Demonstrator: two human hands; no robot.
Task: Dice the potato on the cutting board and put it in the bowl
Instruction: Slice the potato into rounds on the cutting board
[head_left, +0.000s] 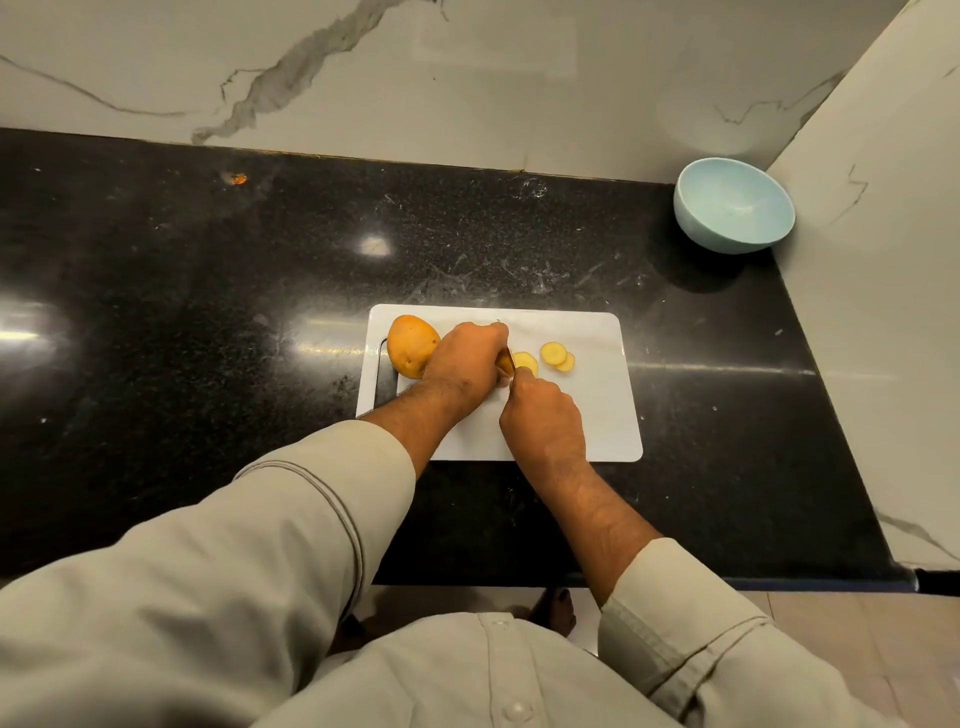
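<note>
A white cutting board (597, 415) lies on the black counter. On its left end rests a yellow-brown potato (410, 345). My left hand (465, 358) grips the potato's right part, fingers curled over it. My right hand (543, 423) grips a knife, its handle hidden in my fist. The knife blade (508, 364) stands just right of my left hand's fingers. Three pale round potato slices (556, 356) lie flat to the right of the blade. The light blue bowl (733, 205) stands empty at the counter's far right corner.
The black speckled counter (208, 312) stretches wide to the left. A marble wall (415, 78) runs along the back and another (883, 260) closes the right side beside the bowl. A small orange scrap (238, 179) lies at the far left.
</note>
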